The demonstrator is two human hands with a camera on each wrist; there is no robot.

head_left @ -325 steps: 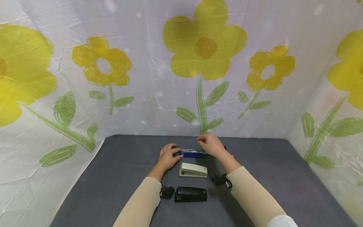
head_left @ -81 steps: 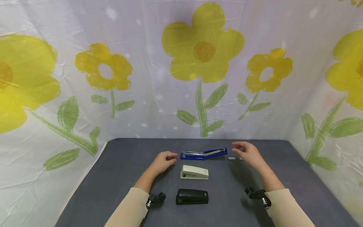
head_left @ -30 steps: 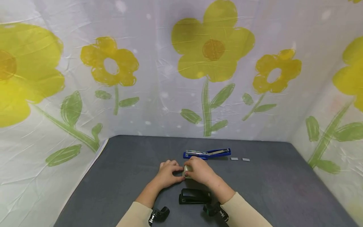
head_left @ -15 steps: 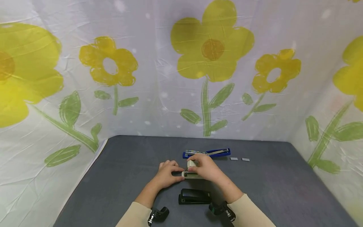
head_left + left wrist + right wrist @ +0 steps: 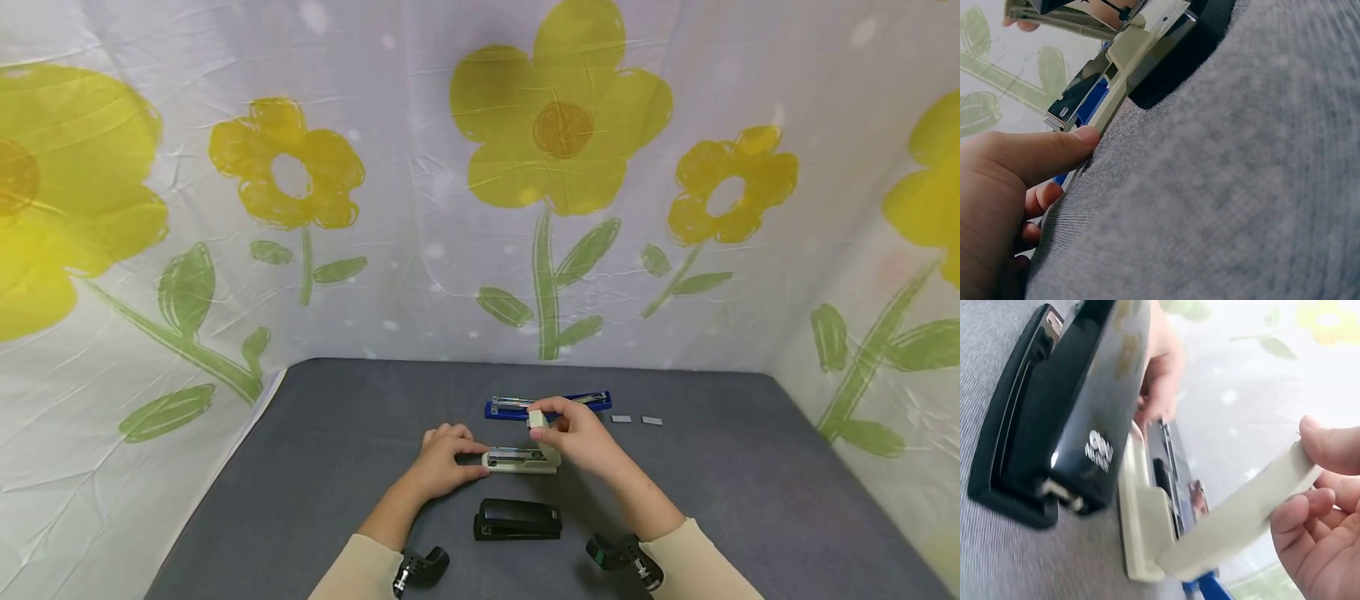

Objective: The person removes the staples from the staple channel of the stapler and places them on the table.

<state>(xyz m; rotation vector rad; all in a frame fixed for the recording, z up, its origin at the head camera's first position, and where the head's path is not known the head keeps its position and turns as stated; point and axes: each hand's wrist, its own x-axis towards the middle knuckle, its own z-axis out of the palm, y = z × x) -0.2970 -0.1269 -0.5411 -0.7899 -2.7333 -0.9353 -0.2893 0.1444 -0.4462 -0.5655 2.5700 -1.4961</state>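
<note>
A cream stapler [image 5: 521, 468] lies on the grey table, its top cover swung up so that the metal staple channel shows. With thumb and fingers, my left hand [image 5: 444, 458] pinches the left end of its base; the left wrist view shows the thumb tip against the base [image 5: 1112, 103]. My right hand [image 5: 585, 433] grips the free end of the raised cover [image 5: 1241, 512] between thumb and fingers, as seen in the right wrist view. Behind it a blue stapler [image 5: 596, 402] lies opened, partly hidden by the right hand. Nearer me rests a closed black stapler [image 5: 517, 519].
Two small grey staple strips, a left one [image 5: 621, 418] and a right one [image 5: 652, 421], lie right of the blue stapler. A flower-printed cloth [image 5: 405, 275] hangs behind the table [image 5: 360, 408].
Over the last second my right hand has lifted the cream stapler's cover up and to the right. Earlier both hands were by the blue stapler; the left now holds the cream one.
</note>
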